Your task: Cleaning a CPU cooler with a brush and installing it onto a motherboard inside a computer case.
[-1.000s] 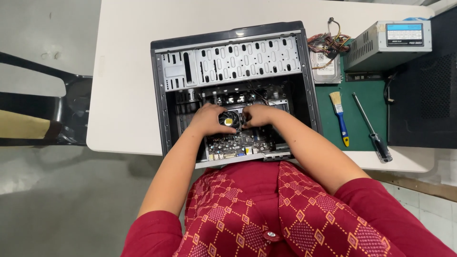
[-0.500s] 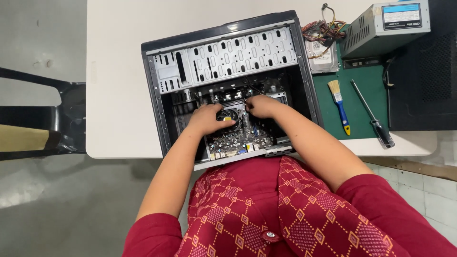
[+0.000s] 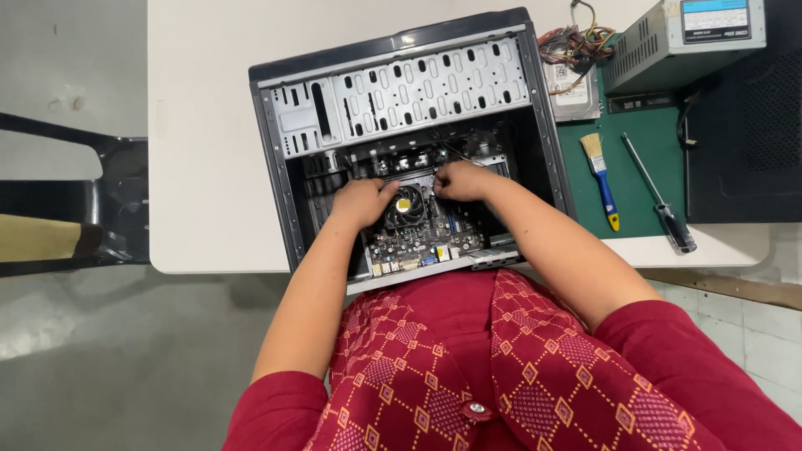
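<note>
So the open computer case [image 3: 401,142] lies on its side in the middle of the worktop [image 3: 200,125], near edge right up against the person. Inside it, the drive cage [image 3: 401,92] sits toward the far side and the motherboard [image 3: 418,238] toward the near side, with the cooler fan [image 3: 407,205] on the board. Left hand [image 3: 361,203] is just left of the fan, right hand [image 3: 462,179] just right of it. Right of the case there's a mat [image 3: 643,179] with a brush [image 3: 601,179] and a screwdriver [image 3: 658,194] side by side on it. Behind those sit a hard drive [image 3: 572,92] and a power supply [image 3: 685,38]. A chair [image 3: 100,209] stands off the worktop's left.
</note>
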